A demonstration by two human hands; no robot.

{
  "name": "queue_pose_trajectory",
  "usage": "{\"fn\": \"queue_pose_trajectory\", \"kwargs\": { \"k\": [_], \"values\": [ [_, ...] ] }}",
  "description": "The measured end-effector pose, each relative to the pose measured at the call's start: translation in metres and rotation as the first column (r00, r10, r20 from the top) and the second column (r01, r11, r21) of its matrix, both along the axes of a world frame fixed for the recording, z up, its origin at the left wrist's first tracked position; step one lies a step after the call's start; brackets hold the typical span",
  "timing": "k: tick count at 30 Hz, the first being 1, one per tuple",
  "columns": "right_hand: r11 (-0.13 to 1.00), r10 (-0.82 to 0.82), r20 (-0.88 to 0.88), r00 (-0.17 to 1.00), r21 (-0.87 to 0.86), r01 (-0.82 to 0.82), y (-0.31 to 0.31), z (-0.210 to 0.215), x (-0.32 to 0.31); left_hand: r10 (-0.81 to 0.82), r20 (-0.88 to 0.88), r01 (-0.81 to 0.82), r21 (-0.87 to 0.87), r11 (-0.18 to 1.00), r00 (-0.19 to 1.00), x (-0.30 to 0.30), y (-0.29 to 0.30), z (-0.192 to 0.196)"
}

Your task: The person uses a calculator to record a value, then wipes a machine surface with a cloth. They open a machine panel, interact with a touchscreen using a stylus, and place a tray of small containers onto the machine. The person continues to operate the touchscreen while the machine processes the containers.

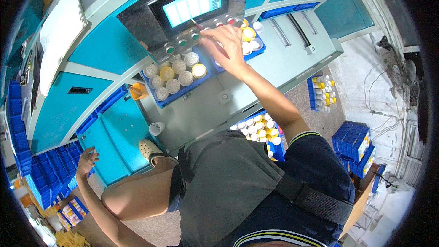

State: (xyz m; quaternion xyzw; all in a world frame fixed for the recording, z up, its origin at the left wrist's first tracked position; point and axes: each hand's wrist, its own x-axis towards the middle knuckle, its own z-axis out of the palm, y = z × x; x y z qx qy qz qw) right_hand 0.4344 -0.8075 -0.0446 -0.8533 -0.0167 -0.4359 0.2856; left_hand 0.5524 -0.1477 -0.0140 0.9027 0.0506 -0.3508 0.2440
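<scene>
Right grip point(225, 45) pinches a thin red stylus point(197, 24) at the machine's touchscreen point(192, 5).
Left grip point(87, 160), fingers loosely spread and empty, rests near stacked blue bins point(50, 174); nine capped jars fill one blue tray point(176, 92).

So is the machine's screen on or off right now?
On: the screen glows bright with pale panels, above the round buttons where the right hand holds a thin red stick.

We see bright, even light, a glaring control screen point(194, 3), sharp focus, and fisheye bending with dark corners.
</scene>
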Motion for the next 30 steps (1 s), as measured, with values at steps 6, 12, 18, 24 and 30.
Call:
{"fn": "queue_pose_trajectory", "kwargs": {
  "k": [6,12,18,24,30],
  "values": [
    [0.999,-0.024,-0.057,0.998,-0.028,0.023,-0.006,0.003,-0.006,-0.033,-0.010,0.033,0.015,0.999,0.999,-0.002,-0.003,0.003],
    [1.000,-0.029,-0.085,0.996,-0.008,0.029,-0.009,0.004,-0.008,-0.010,-0.027,0.010,-0.012,1.000,1.000,0.001,0.003,-0.001],
    [0.999,-0.051,-0.069,0.996,-0.016,0.050,-0.011,0.002,-0.007,0.001,-0.028,-0.002,-0.024,1.000,1.000,0.001,0.001,0.000],
    [0.999,-0.045,-0.080,0.996,0.013,0.047,-0.012,0.002,-0.006,-0.002,-0.035,0.002,-0.016,1.000,0.999,0.001,-0.003,0.002],
    [0.999,-0.048,-0.070,0.996,0.007,0.049,-0.015,0.001,-0.007,0.015,-0.034,-0.016,-0.036,0.999,0.999,0.000,-0.004,0.003]
  ]
}}
